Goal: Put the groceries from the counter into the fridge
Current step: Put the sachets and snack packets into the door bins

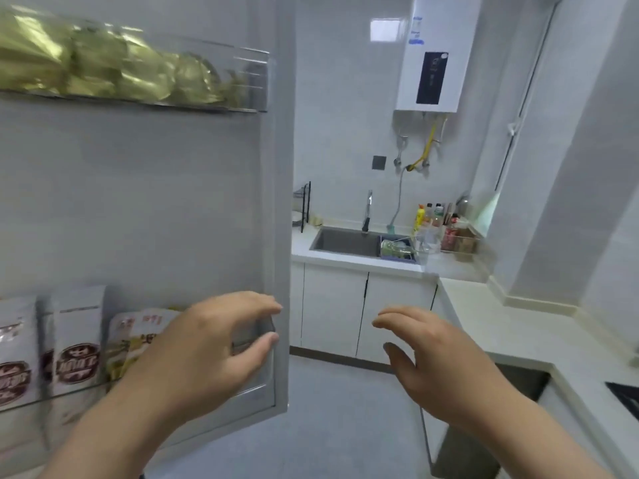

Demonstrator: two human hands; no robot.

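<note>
- Fridge door [155, 202]: smooth white inner panel carrying clear, rigid shelves.
- Just left of the left hand [207, 344], matte white pouches [77, 340] with round brown labels and glossy yellowish packets [138, 337] stand in the lower shelf [256, 385].
- High above it lie crinkled gold foil packets [103, 60].
- Left hand: fingers curved, thumb wide apart, holding nothing, at the door's edge; I cannot tell whether it touches.
- Right hand [425, 347]: relaxed, holding nothing.

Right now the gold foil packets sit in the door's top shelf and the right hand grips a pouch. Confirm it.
Not quite: the head view shows the right hand empty, fingers loosely curled. The gold foil packets do sit in the door's top shelf.
</note>
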